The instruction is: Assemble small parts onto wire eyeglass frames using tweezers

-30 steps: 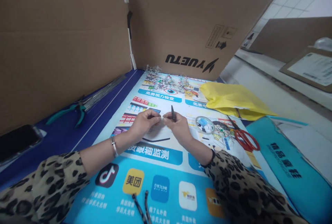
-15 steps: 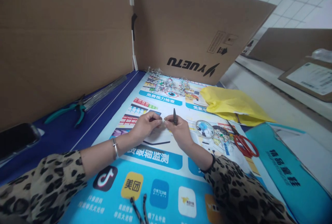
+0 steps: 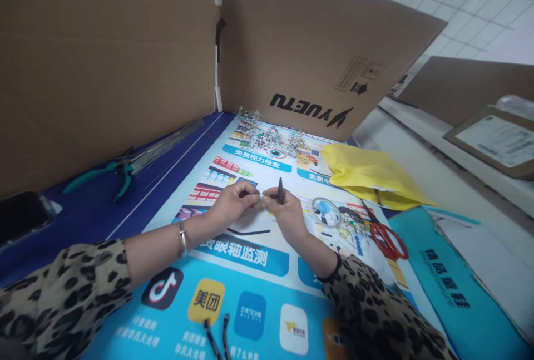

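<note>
Over the middle of the printed poster (image 3: 217, 271), my left hand (image 3: 237, 204) is closed in a pinch, thumb against fingertips. My right hand (image 3: 287, 212) meets it fingertip to fingertip and is also pinched. Whatever lies between the fingertips is too small to make out. A thin dark pointed tool (image 3: 281, 190) sticks up out of my right hand, its tip pointing away from me; the rest is hidden in the fingers. Just right of that hand is a small round clear dish (image 3: 326, 212) with pale and blue bits in it.
Red-handled scissors (image 3: 387, 240), a yellow bag (image 3: 371, 176) and a teal packet (image 3: 446, 271) lie on the right. Teal-handled pliers (image 3: 120, 179), thin wires (image 3: 171, 146) and a phone (image 3: 25, 218) are left. Tangled beaded wirework (image 3: 271, 134) lies before the cardboard wall (image 3: 308, 43).
The camera view has shifted slightly, so the tools on both sides sit a little further left. Both hands keep the same pinched pose, fingertips together.
</note>
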The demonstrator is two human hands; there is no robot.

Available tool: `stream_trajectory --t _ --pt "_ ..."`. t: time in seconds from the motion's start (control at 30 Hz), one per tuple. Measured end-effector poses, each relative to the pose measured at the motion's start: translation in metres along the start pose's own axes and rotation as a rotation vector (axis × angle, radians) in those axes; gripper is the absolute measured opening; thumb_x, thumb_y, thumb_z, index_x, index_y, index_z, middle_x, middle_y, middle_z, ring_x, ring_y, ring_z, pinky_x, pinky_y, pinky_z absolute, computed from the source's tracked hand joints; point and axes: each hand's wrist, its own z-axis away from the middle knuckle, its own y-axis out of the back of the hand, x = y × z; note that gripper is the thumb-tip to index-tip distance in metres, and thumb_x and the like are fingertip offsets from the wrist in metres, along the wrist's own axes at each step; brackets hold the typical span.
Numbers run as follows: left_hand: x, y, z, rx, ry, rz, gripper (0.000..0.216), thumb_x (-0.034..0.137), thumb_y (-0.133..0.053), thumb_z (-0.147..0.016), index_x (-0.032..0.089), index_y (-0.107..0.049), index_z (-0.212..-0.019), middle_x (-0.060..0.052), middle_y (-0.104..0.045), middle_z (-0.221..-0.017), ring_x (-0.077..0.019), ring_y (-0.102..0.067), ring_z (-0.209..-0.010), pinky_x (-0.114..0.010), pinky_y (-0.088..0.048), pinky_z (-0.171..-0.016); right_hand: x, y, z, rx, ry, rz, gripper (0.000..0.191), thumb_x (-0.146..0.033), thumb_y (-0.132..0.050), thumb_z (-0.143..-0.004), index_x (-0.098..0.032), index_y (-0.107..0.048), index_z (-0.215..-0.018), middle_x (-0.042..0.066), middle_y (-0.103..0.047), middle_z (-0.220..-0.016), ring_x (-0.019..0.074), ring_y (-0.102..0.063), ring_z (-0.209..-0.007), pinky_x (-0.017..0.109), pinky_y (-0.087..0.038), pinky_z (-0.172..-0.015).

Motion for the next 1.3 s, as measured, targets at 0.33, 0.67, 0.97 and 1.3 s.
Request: stream_trajectory --t 0.33,0.67,0.97,1.3 --pt "0.005 0.002 -0.002 -0.068 0.060 0.062 0.009 0.022 -0.060 -0.070 0.017 -0.053 -0.072 0.002 -0.059 -0.061 -0.0096 -0.053 -0.055 -0.023 -0.040 -0.055 -0.003 -0.001 -0.001 -0.017 -0.058 0.043 0.017 -0.031 -0.064 -0.067 -0.019 -0.062 -0.079 -0.001 -0.062 -0.069 0.0116 -0.055 -0.061 0.024 -0.044 -0.058" --pt "0.000 0.001 -0.002 -0.087 0.057 0.127 0.016 0.024 -0.064 -0.068 0.015 -0.051 -0.069 0.001 -0.061 -0.061 -0.0098 -0.056 -0.057 -0.023 -0.043 -0.057 -0.004 -0.002 0.000 -0.007 -0.017 0.055 0.014 -0.028 -0.064 -0.067 -0.018 -0.061 -0.078 -0.002 -0.062 -0.072 0.0109 -0.054 -0.064 0.023 -0.044 -0.061" --pt "-0.002 0.006 -0.002 -0.076 -0.018 0.009 0.021 0.022 -0.060 -0.072 0.018 -0.060 -0.092 0.000 -0.064 -0.080 -0.0099 -0.059 -0.066 -0.024 -0.047 -0.063 -0.004 -0.002 0.001 -0.033 -0.039 0.015 0.018 -0.031 -0.065 -0.067 -0.018 -0.061 -0.079 -0.002 -0.060 -0.067 0.0104 -0.052 -0.059 0.024 -0.044 -0.058" --pt "0.013 0.009 0.005 -0.052 0.012 -0.035 0.016 0.031 -0.057 -0.078 0.016 -0.062 -0.077 -0.001 -0.064 -0.073 -0.0111 -0.059 -0.067 -0.022 -0.047 -0.062 -0.009 0.000 0.007 -0.111 0.092 0.175 0.013 -0.029 -0.062 -0.070 -0.018 -0.061 -0.076 -0.001 -0.062 -0.072 0.0121 -0.054 -0.067 0.025 -0.044 -0.064"
